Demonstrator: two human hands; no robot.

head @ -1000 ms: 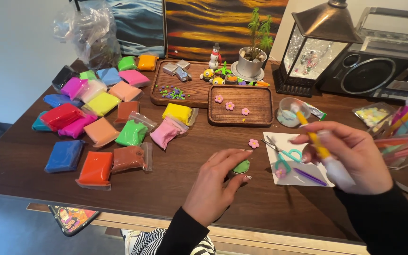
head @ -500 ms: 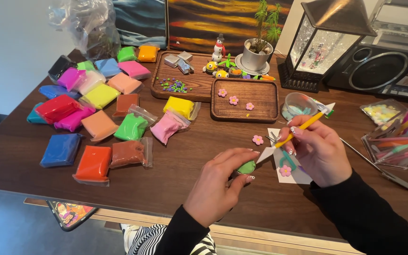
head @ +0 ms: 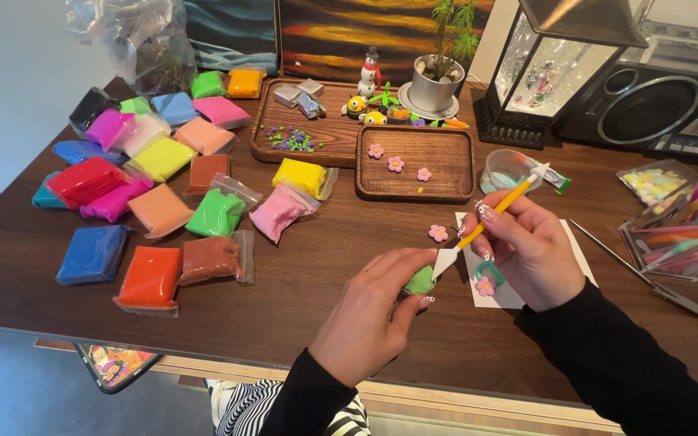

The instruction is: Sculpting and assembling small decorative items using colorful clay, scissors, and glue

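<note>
A dark wooden table (head: 309,282) fills the view, with a painting (head: 381,32) and a glass lantern (head: 559,64) at its far edge. Soft clay packs (head: 155,194) in glossy wrap lie in many colours at left; a wooden tray (head: 454,182) bears three pink flowers. The left hand (head: 373,319) pinches a small green clay piece (head: 420,281) just above the table. The right hand (head: 527,250) grips a yellow sculpting tool (head: 486,226), its white tip touching the clay. Much of the green piece is hidden by fingers
</note>
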